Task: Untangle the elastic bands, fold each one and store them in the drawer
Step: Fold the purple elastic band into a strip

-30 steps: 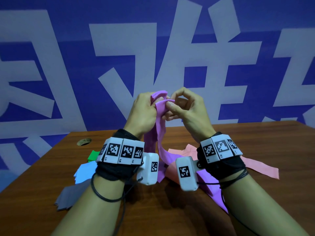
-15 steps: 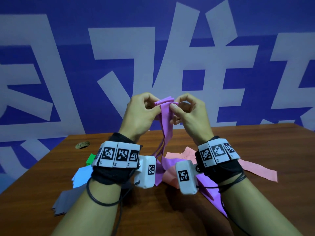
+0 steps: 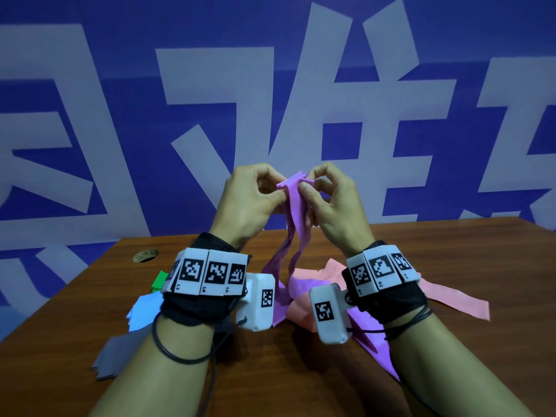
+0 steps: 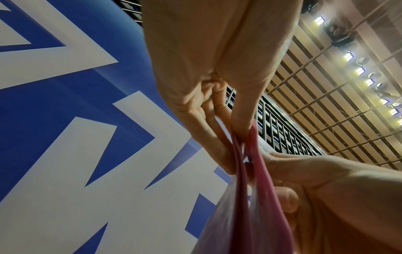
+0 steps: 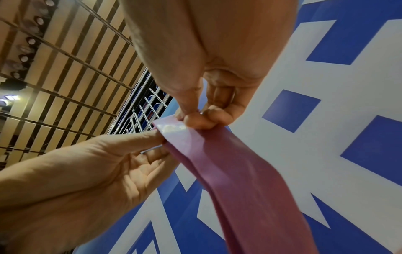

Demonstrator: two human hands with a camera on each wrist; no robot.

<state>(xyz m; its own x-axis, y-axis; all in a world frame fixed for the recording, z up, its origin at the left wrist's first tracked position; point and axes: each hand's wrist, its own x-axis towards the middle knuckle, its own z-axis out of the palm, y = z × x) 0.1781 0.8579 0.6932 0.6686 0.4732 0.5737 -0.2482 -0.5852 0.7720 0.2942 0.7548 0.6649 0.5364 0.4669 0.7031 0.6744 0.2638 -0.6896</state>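
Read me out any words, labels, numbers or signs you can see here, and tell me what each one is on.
Blue wall banner: huge white characters, cropped by the frame, not readable as whole words.
Left wristband: black-and-white square code markers; tiny print beneath them too small to read.
Right wristband: the same kind of markers; tiny print too small to read.
Purple band, pinched by both hands: no print visible.
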